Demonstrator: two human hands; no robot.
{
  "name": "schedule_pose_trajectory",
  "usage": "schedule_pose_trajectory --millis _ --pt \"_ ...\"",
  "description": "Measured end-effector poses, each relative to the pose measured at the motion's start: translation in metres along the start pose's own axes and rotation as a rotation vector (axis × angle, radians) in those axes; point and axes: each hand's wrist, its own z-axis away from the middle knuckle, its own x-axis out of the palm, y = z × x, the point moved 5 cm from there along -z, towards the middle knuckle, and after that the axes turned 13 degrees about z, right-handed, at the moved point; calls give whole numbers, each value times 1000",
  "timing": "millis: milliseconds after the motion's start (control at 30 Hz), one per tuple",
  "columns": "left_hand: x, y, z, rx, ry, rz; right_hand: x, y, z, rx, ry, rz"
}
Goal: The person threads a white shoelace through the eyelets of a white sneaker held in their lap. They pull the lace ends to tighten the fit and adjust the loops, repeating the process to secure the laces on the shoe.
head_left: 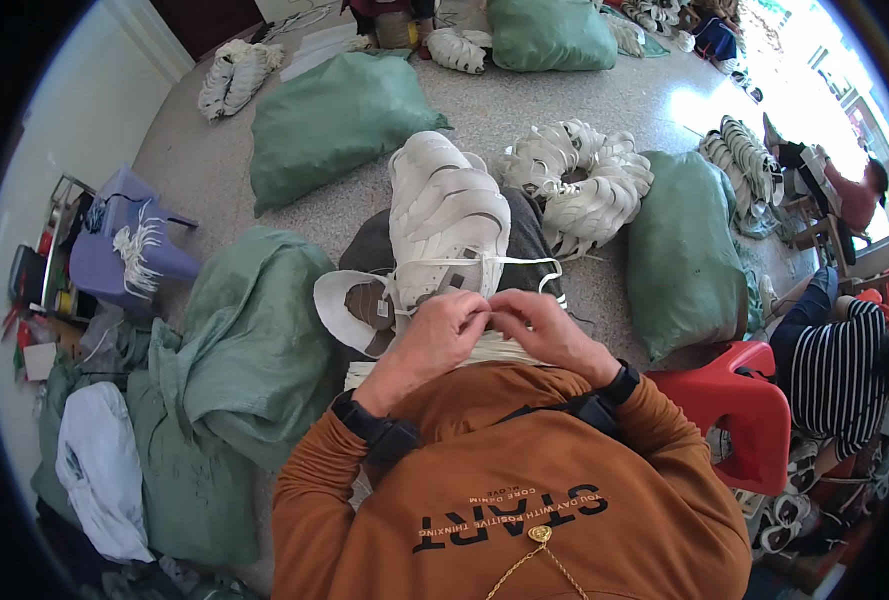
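A nested stack of white shoe uppers (443,195) rests across my lap, pointing away from me. The nearest shoe upper (357,312) spreads out to the left, its brown lining showing. A white shoelace (525,262) crosses the stack's near end and loops at the right, close to my fingers. My left hand (433,338) and my right hand (557,332) meet just this side of the stack, fingertips pinched together. Whatever is between them is too small to make out. Beneath my wrists lies a bundle of white laces (510,348).
Filled green sacks (340,125) stand ahead, with another green sack (685,250) at right. A ring of white uppers (585,185) lies beyond my knee. A purple stool (130,250) holding laces is at left, a red stool (730,400) at right. Other people sit farther right.
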Motion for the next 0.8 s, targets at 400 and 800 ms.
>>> schedule_pose_trajectory --millis 400,800 --pt "-10 9 -11 99 33 -185 -1 -5 -10 -99 119 162" --pt "-22 -8 -32 191 -342 -701 12 60 -36 250 238 -273"
